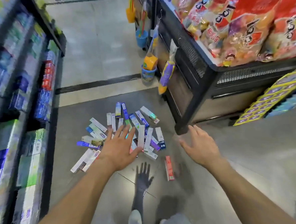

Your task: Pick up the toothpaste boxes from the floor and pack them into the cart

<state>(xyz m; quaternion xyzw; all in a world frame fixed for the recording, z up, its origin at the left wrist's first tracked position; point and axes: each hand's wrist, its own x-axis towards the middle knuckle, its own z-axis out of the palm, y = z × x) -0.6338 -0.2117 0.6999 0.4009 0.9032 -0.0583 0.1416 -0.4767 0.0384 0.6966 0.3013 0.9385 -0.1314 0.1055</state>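
Grey tiled shop-aisle floor (233, 167), scattered pile of long cardboard toothpaste boxes (141, 134) all unpacked, no cart visible; my left hand (119, 149) and right hand (200, 146) spread empty above them.

Floor (96, 45) grey, dark stripe (98, 83) crossing it. Toothpaste boxes (125, 128) mostly white, blue, purple, bits of green. One red box (169, 167) lying apart, white print on it. Shelf (21, 95) at left black-framed, packs on it blue, white, green, one red stack (48, 74). Display stand (211, 83) black, mesh pattern on panels. Snack bags (242, 19) red, orange, black lettering. Two buckets (142, 38) blue. Yellow carton (271, 97), purple squares in grid. Black hand shadow (143, 176) on floor.
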